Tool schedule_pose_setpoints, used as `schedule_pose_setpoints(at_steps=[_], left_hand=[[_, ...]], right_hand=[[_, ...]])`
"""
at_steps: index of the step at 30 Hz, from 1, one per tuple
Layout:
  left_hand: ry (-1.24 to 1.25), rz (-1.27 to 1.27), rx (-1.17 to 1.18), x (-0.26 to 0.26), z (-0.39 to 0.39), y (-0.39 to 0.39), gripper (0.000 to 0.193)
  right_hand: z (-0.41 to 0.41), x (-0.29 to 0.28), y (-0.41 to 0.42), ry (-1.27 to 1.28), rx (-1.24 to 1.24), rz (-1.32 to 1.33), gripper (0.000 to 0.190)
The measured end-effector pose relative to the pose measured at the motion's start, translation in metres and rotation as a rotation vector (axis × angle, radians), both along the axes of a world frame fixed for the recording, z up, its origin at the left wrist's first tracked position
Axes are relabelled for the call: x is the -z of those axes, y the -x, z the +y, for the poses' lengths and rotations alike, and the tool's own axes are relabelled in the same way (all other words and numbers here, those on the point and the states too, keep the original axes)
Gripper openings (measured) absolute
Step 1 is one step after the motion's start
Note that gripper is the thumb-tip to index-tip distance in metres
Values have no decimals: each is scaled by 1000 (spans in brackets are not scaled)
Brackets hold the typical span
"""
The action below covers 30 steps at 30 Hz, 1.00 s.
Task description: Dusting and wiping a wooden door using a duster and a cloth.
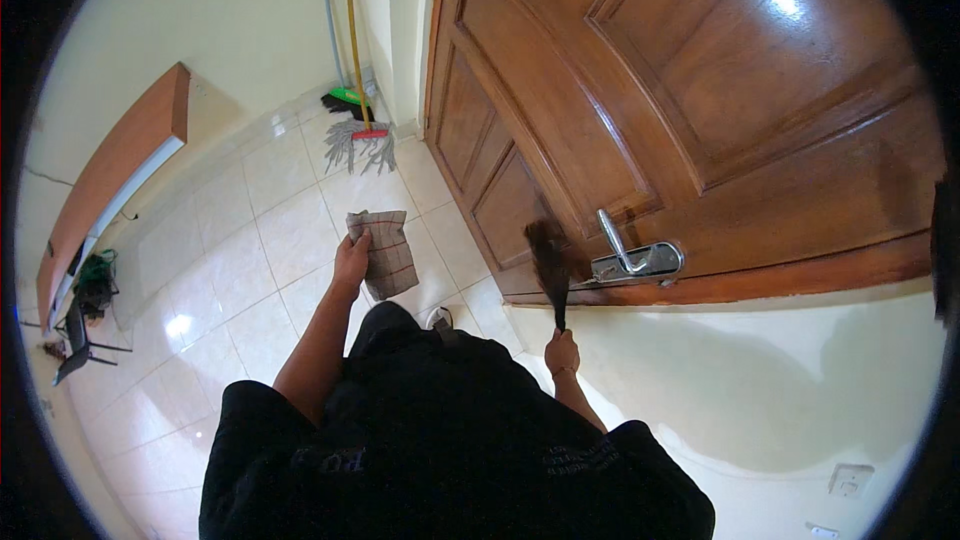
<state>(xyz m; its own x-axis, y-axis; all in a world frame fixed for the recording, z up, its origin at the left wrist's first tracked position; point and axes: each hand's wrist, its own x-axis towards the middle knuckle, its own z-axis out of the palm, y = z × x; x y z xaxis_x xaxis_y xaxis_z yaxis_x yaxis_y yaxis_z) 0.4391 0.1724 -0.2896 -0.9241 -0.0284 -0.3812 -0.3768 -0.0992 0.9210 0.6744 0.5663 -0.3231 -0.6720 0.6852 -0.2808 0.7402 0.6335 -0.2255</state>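
Observation:
My left hand (352,261) grips a folded checked cloth (384,253), grey-brown with dark red lines, held out over the tiled floor. In my right hand (562,354) is the handle of a dark duster (551,259), its bristly head blurred and raised in front of the panelled wooden door (555,112). Whether the bristles touch the wood I cannot tell. Just right of the duster, a chrome lever handle (619,240) on its lock plate (656,261) is fixed to the door.
A string mop (360,139) and a green-topped broom (345,99) lean in the far corner. On the left wall a wooden shelf or tabletop (124,172) juts out, with a dark chair (75,345) below it. A wall switch (850,480) sits at lower right.

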Motion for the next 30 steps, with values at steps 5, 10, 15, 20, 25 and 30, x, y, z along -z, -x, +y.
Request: schedule_pose_setpoints(at_steps=[5,10,15,20,25,30], left_hand=[[51,14,33,-16,8,13,41],[25,70,36,-10,2,14,42],[41,5,-64,8,-26,-7,43],[66,-75,-100,36,-56,-32,44],[33,-101,-72,12,-58,-45,44],[-55,-60,-53,30,-66,-59,41]], right_hand=[[-11,-10,-11,21,65,9,37],[-5,-9,-7,-11,34,-32,37],[-12,-16,1,-49,89,16,37],[-28,-33,11,-82,41,-15,37],[-21,-17,-8,-111,39,-78,38],[-21,-18,-17,-127,70,-45,38]])
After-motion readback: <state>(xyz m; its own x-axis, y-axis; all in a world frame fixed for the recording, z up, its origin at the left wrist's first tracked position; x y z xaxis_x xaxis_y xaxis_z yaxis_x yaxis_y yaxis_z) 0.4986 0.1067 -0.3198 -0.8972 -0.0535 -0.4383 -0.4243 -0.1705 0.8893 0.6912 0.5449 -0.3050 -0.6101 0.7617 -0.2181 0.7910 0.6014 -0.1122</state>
